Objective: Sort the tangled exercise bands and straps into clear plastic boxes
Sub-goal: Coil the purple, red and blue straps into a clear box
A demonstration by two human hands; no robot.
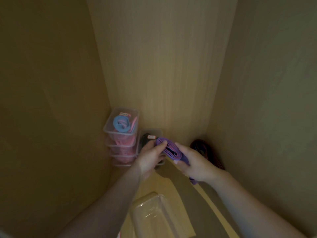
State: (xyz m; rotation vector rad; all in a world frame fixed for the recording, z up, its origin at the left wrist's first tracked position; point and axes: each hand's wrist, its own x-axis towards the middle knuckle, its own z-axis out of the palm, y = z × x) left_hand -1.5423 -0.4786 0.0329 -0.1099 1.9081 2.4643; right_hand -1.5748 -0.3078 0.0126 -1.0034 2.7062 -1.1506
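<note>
A purple exercise band [171, 150], folded into a flat coil, is held between both hands above the wooden shelf floor. My left hand [151, 157] pinches its far end with thumb and fingers. My right hand [197, 164] grips its near end, and a loose tail hangs below the palm. A clear empty plastic box [154, 215] lies near the front. At the back left stands a stack of clear boxes [121, 134]; the top one has a blue band and pink bands inside. A lower clear box [151, 134] with dark straps sits behind my left hand.
A tangle of red and dark straps [205, 152] lies in the back right corner. Wooden walls close in on the left, back and right. A cardboard sheet [175, 200] lies on the floor under the empty box.
</note>
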